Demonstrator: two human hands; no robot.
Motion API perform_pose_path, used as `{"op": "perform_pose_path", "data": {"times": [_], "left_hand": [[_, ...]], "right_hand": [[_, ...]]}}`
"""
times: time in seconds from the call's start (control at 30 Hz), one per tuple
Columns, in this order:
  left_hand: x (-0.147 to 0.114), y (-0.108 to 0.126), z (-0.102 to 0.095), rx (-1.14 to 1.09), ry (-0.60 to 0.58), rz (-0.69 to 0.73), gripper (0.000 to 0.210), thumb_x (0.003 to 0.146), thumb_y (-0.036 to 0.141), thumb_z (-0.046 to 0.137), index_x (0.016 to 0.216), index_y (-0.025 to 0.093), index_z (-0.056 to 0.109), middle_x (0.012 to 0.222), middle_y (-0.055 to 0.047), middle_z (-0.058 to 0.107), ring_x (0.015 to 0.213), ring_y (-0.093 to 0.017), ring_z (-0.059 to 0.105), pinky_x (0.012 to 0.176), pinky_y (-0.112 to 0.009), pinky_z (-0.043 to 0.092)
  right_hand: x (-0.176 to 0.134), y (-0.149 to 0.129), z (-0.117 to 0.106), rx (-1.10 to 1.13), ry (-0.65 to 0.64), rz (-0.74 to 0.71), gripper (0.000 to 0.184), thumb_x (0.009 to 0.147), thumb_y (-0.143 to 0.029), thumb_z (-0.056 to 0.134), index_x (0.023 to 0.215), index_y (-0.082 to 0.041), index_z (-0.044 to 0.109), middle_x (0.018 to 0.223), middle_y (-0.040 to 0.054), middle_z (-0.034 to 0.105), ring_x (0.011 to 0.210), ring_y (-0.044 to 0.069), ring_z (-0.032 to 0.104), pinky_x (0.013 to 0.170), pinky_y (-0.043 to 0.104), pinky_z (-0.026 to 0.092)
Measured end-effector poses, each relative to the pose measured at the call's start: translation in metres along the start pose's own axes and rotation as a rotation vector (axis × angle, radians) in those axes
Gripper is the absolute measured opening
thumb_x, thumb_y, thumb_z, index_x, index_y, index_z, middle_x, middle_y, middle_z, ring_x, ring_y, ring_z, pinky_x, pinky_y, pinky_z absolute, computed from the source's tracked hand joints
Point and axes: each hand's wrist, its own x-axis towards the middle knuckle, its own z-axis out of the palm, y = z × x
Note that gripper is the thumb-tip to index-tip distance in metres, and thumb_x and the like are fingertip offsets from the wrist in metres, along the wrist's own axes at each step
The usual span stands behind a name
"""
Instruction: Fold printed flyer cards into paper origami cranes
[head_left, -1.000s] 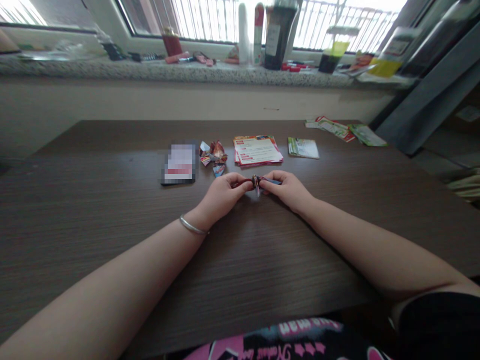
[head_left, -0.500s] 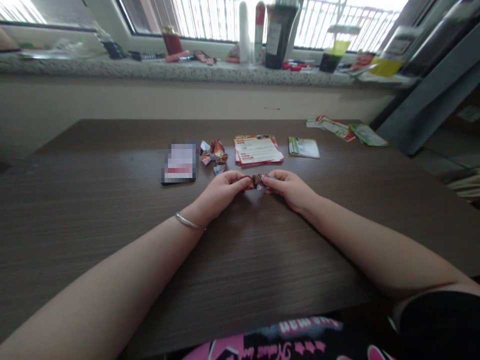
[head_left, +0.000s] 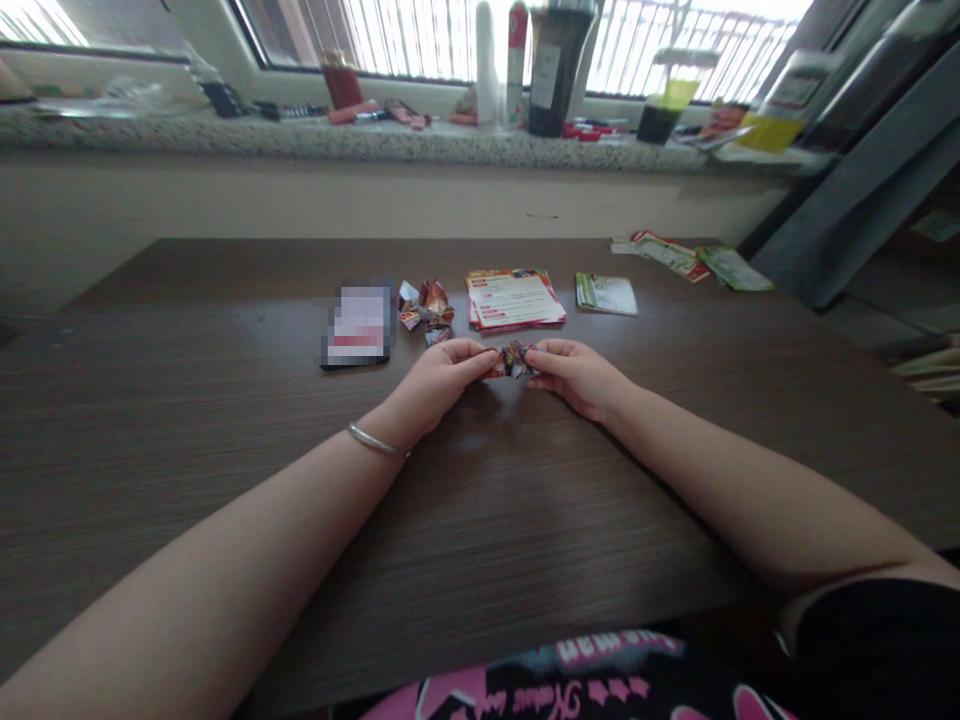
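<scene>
Between my hands, just above the brown table (head_left: 420, 520), is a small crumpled piece of printed paper (head_left: 516, 358), red and multicoloured. My left hand (head_left: 454, 370), with a silver bangle at the wrist, pinches its left end. Its right end is in the closed fingers of my right hand (head_left: 574, 372). Beyond my left hand lie more folded, crumpled printed papers (head_left: 431, 305). A stack of red-edged printed cards (head_left: 516, 300) lies flat beyond the held piece. To the right of that stack is a smaller green and white stack of paper (head_left: 607, 294).
A blurred-out phone-like object (head_left: 358, 325) lies left of the crumpled papers. Green and red packets (head_left: 671, 255) are at the table's far right corner. Bottles, a dark cup (head_left: 551, 75) and small items stand on the stone windowsill (head_left: 450, 145) behind.
My hands have shifted the crumpled paper slightly, and more of its middle shows between my fingers. My right fingers have moved a little on its end. The other things stay put.
</scene>
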Motion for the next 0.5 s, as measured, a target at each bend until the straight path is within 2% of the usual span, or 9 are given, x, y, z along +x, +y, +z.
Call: {"op": "perform_pose_path", "data": {"times": [0.13, 0.33, 0.5], "left_hand": [[-0.0002, 0.0000, -0.0001, 0.050, -0.004, 0.013, 0.032, 0.069, 0.048, 0.077, 0.076, 0.017, 0.070, 0.079, -0.004, 0.070, 0.074, -0.015, 0.059, 0.075, -0.027, 0.046], [-0.0001, -0.0008, -0.0004, 0.077, -0.031, 0.018, 0.032, 0.073, 0.049, 0.073, 0.076, 0.017, 0.071, 0.080, -0.003, 0.070, 0.077, -0.016, 0.059, 0.077, -0.027, 0.044], [0.0029, -0.0027, -0.0039, 0.016, -0.074, -0.023, 0.033, 0.072, 0.050, 0.073, 0.072, 0.017, 0.069, 0.078, -0.003, 0.068, 0.074, -0.015, 0.058, 0.075, -0.027, 0.042]], "right_hand": [[-0.0002, -0.0005, 0.0021, -0.014, 0.012, 0.006, 0.019, 0.068, -0.031, 0.081, 0.080, -0.018, 0.073, 0.087, 0.0041, 0.073, 0.076, 0.012, 0.063, 0.063, 0.021, 0.054], [-0.0021, -0.0037, 0.0038, 0.034, 0.013, 0.082, 0.012, 0.075, -0.027, 0.076, 0.076, -0.016, 0.073, 0.079, 0.0038, 0.073, 0.073, 0.011, 0.065, 0.062, 0.020, 0.053], [-0.0035, -0.0063, 0.0022, 0.055, -0.025, 0.133, 0.011, 0.079, -0.026, 0.072, 0.084, -0.016, 0.072, 0.088, 0.0061, 0.074, 0.082, 0.014, 0.066, 0.068, 0.025, 0.055]]}}
